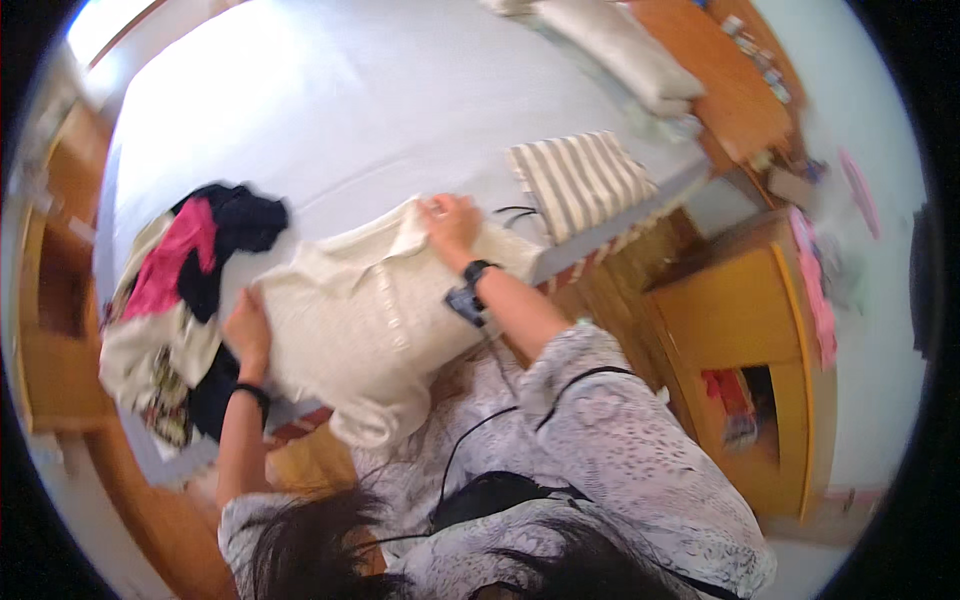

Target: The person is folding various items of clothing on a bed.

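A cream knit top (345, 300) with a collar and a row of buttons lies spread at the bed's near edge, its lower part hanging bunched over the side. My left hand (247, 328) grips its left edge, fingers partly hidden by the fabric. At the collar, my right hand (450, 228) is closed on the cloth near the shoulder. Both wrists wear dark bands, and a small dark device hangs by a cable at the right one. Beside my left hand sits a heap of clothes (165, 270) in pink, black and cream.
A folded striped cloth (583, 183) lies right of the top, with a thin dark loop beside it. Beyond stretches the pale bed sheet (330, 110); a rolled beige bundle (620, 50) is near the headboard. A wooden cabinet (745, 350) stands right, wooden furniture (62, 310) left.
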{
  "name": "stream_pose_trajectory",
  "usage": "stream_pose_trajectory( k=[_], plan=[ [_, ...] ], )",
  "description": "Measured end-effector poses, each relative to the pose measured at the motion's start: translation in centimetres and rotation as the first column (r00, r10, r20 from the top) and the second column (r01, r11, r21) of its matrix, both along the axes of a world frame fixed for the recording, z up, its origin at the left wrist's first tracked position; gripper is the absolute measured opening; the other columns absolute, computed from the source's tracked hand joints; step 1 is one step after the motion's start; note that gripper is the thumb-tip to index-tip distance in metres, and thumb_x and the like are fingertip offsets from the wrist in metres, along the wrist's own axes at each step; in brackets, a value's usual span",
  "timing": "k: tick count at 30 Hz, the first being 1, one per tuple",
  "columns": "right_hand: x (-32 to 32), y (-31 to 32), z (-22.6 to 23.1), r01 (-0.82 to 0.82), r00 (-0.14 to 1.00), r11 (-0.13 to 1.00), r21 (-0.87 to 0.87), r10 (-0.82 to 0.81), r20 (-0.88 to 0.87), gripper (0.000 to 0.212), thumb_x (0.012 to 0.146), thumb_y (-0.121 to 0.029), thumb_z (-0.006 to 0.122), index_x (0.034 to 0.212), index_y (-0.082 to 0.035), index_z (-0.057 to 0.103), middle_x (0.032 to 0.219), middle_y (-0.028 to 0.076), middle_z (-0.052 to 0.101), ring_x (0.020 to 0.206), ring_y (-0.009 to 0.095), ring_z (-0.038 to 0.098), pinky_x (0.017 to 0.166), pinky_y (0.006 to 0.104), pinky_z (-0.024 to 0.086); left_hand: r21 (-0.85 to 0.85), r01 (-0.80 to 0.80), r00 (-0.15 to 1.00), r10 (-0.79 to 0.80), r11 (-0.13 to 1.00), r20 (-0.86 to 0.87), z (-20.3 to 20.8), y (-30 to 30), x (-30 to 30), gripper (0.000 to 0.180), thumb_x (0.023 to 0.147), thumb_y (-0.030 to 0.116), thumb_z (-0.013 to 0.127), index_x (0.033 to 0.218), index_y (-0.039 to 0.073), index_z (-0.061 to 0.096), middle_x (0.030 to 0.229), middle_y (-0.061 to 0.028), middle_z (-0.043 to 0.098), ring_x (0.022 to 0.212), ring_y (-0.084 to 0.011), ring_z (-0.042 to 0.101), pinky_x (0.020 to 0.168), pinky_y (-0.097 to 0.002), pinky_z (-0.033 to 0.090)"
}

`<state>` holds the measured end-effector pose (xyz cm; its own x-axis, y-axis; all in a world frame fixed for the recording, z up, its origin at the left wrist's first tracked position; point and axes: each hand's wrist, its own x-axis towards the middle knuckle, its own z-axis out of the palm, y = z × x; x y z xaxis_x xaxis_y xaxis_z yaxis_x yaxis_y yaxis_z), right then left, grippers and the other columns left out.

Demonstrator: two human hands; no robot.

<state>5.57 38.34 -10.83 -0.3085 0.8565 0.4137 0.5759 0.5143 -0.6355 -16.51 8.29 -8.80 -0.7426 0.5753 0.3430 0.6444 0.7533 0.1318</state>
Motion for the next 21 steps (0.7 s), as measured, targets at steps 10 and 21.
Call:
stream_pose_trajectory(
  k=[10,21],
  plan=[
    [-0.9,0.2,-0.2,-0.095,0.979,0.966,-0.241,0.135,0.156,0.045,0.073,-0.052,0.068,0.092,-0.011,0.069,0.081,0.004,0.063,0.091,0.021,0.053,0.081,0.0361,0.038,0.099,0.028,0.999,-0.026,0.995,-0.019,-0.5,-1.2,-0.6,0.027,0.092,0.031,0.049,0.078,0.008,0.052,0.064,-0.0151,0.059,0.059,-0.0362,0.059,0.051,-0.0467,0.043],
    [0.5,1.4,2.2,-0.452,0.887,0.565,-0.69,0.366,-0.282,0.044,0.082,-0.036,0.066,0.111,-0.004,0.062,0.105,0.006,0.064,0.099,0.014,0.056,0.086,0.0251,0.042,0.085,0.129,0.987,-0.136,0.988,0.089,-1.3,-2.9,-1.8,0.025,0.092,0.031,0.047,0.089,0.008,0.053,0.066,-0.0145,0.061,0.062,-0.0368,0.06,0.056,-0.0469,0.046]
  ],
)
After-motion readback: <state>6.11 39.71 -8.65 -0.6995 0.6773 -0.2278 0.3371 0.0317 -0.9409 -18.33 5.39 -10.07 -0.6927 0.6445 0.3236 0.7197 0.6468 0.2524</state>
